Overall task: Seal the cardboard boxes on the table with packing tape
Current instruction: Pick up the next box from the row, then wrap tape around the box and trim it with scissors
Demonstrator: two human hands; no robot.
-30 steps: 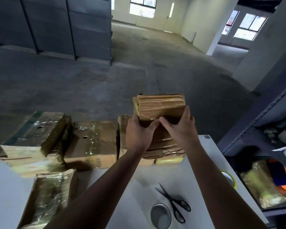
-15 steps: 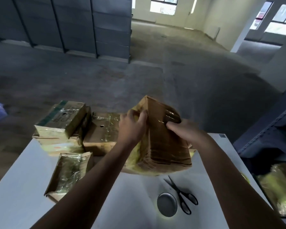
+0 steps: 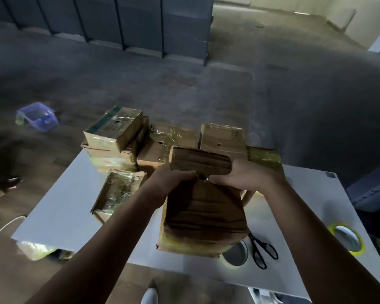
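Note:
A brown cardboard box [image 3: 203, 212] wrapped in tape stands near the front of the white table [image 3: 59, 207]. My left hand [image 3: 171, 183] and my right hand [image 3: 241, 177] grip its far top edge, fingers curled over the raised flap. Several more taped boxes sit behind: a stacked pair at the left [image 3: 113, 131], a flat one [image 3: 160, 143], one behind the held box [image 3: 223, 137], and a small one lying at the front left [image 3: 116, 191]. A clear tape roll [image 3: 236, 253] lies just in front of the held box, partly hidden by it. A yellow tape roll [image 3: 347, 238] rests at the table's right edge.
Black scissors [image 3: 260, 251] lie between the two tape rolls. A blue plastic tub [image 3: 36, 116] stands on the floor at the left. Dark cabinets [image 3: 140, 25] line the far side of the room. A dark shelf [image 3: 375, 191] flanks the table on the right.
Both hands lifted the box off the back row, turned it over and brought it down toward me onto the table front. My view tilted downward.

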